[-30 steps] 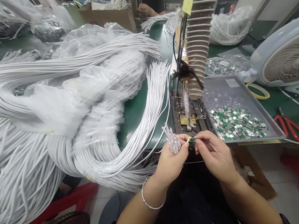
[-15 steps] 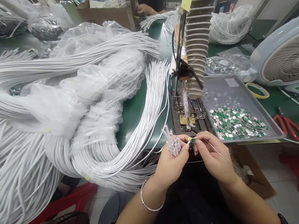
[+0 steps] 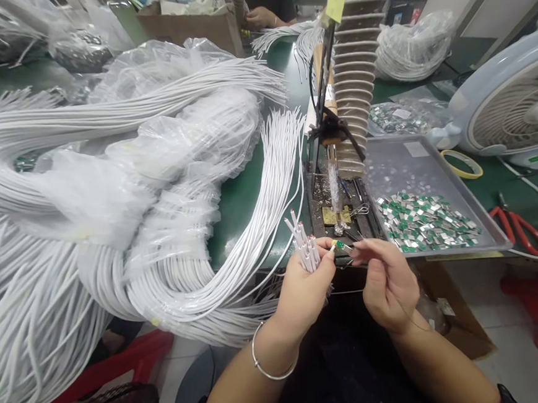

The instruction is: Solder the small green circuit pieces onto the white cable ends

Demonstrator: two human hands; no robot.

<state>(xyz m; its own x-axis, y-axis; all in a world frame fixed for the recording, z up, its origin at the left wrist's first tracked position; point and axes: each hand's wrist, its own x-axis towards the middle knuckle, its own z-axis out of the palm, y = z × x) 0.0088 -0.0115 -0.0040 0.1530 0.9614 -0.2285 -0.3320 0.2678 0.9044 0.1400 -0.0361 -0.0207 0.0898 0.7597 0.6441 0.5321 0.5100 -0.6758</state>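
My left hand (image 3: 304, 289) is closed round a bunch of white cables (image 3: 306, 248), their cut ends pointing up. Between its thumb and forefinger sits a small green board (image 3: 341, 245) at a cable's end. My right hand (image 3: 389, 282) is just right of the board, its forefinger stretched toward the board's silver end and its thumb apart from that finger. Whether a thin wire is still in its curled fingers is too small to tell. Just beyond both hands stands a soldering iron (image 3: 333, 178), tip down over a yellow sponge (image 3: 330, 216).
Large bundles of white cable (image 3: 171, 259) cover the left side. A metal tray (image 3: 386, 155) with many small green-and-silver boards is at the right, beside red-handled pliers (image 3: 523, 229), yellow tape (image 3: 462, 164) and a fan (image 3: 516, 95). A ribbed hose (image 3: 356, 64) hangs ahead. Another person's hand (image 3: 261, 17) shows beyond.
My right hand has drawn back slightly right from the small board, and its thumb has parted from the forefinger. My left hand has shifted slightly left with the cables and board.
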